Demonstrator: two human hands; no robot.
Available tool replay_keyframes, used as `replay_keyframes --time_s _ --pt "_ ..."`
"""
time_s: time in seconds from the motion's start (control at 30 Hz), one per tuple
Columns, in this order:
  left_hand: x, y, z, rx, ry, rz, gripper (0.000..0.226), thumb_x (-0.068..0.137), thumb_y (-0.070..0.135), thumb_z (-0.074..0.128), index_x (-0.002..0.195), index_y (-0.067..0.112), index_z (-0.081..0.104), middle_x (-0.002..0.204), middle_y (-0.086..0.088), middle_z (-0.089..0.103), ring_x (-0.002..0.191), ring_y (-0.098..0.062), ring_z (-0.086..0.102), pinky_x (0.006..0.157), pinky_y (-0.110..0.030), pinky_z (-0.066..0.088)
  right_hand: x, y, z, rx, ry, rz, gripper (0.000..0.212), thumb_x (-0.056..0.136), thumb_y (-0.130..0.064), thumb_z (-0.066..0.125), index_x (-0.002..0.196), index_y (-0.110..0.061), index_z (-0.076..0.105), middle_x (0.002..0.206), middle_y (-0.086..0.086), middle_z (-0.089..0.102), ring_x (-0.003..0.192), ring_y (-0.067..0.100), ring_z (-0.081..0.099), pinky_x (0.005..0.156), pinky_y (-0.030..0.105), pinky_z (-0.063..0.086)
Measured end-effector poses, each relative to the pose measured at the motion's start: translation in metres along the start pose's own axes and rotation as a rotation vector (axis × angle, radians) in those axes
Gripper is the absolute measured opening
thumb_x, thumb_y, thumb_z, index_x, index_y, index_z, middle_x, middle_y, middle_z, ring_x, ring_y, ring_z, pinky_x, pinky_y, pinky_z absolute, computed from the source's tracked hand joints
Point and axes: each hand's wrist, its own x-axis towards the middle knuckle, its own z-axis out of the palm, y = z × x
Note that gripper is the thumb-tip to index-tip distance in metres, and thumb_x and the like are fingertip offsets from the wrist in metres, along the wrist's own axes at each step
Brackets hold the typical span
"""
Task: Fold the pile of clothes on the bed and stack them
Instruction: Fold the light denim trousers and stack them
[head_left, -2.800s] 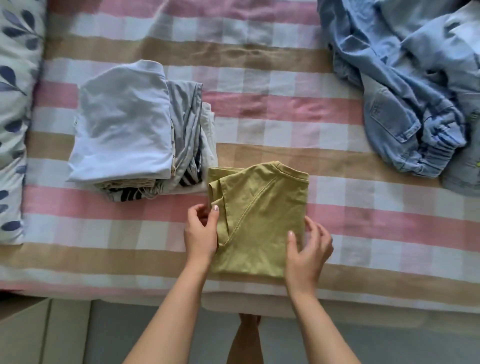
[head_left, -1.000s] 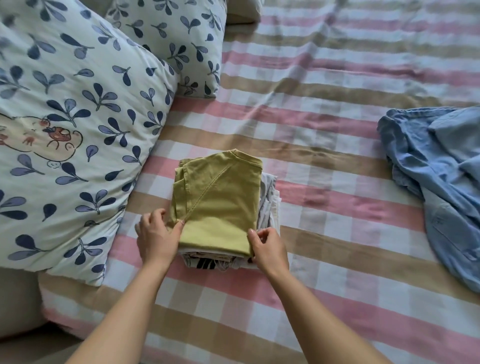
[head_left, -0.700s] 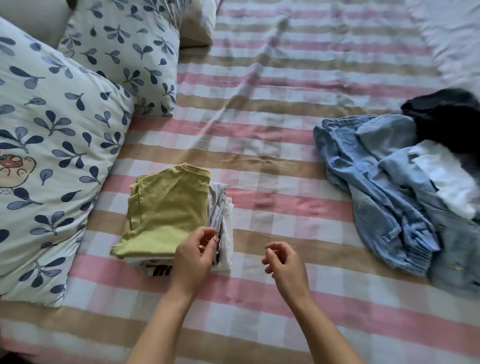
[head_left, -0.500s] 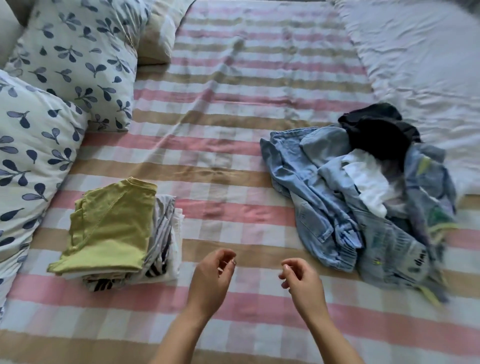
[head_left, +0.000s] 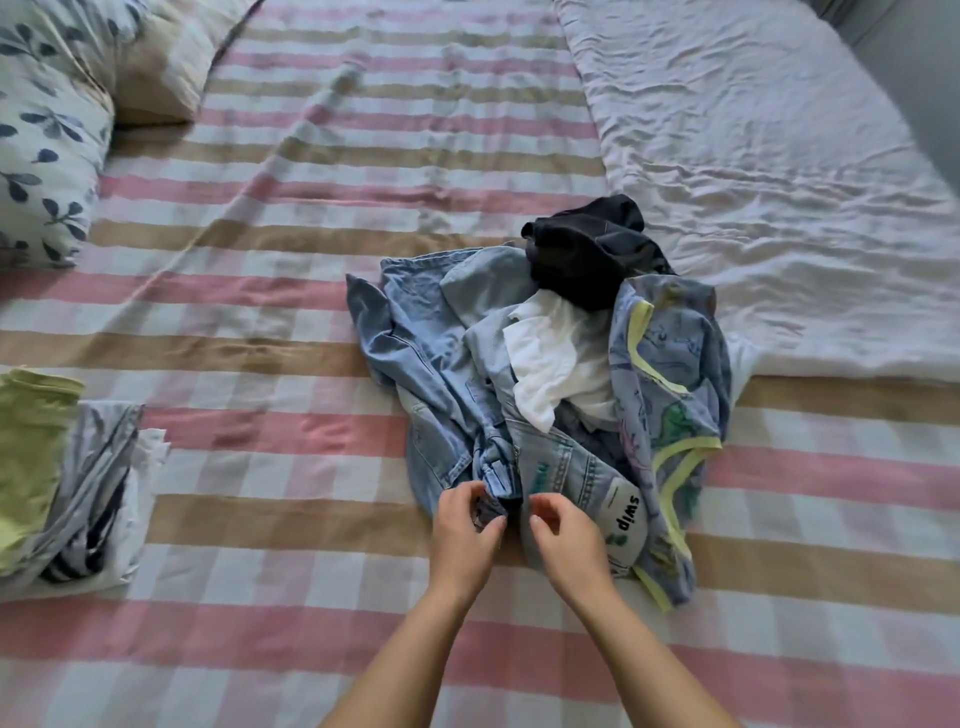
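The green shirt lies now on top of the stack at the left, no longer in front of the person. Both hands have left the stack and have come to the near edge of the pile. The left hand pinches a fold of the denim. The right hand curls just beside it, and whether it grips is not clear.
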Motion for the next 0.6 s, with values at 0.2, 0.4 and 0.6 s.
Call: replay_keyframes --time_s 0.2,0.4,0.6 --pt "0.031 -0.009 0.034 0.096 0.168 -0.071 0.042 0.078 0.013 0.068 0.117 0.005 0.054 0.118 -0.012 0.050 0.115 -0.026 0.042 0.097 -0.028 0.029 0.019 0.007 0.016 0.046 0.033 -0.014 0.023 0.088 -0.011 0.054 0.110 -0.015 0.059 0.102 0.000 0.062 0.096 0.015 0.058 0.082 0.022 0.043" --pt "0.021 -0.008 0.014 0.037 0.136 0.036 0.015 0.087 0.004 0.054 0.101 -0.001 0.055 0.103 -0.015 0.056 0.102 -0.030 0.050 0.086 -0.032 0.035 0.008 -0.002 0.023 -0.069 0.053 -0.171 0.041 0.083 -0.011 0.061 0.123 -0.018 0.052 0.112 0.000 0.053 0.104 0.013 0.051 0.090 0.022 0.040" --pt "0.016 0.033 -0.076 0.016 0.119 0.148 0.011 0.091 0.009 0.051 0.098 0.000 0.050 0.101 -0.015 0.055 0.091 -0.026 0.050 0.067 -0.023 0.028 -0.013 -0.049 0.027 -0.273 0.047 -0.310 0.070 0.081 -0.023 0.067 0.142 -0.022 0.031 0.134 -0.002 0.036 0.127 0.015 0.034 0.105 0.025 0.033"
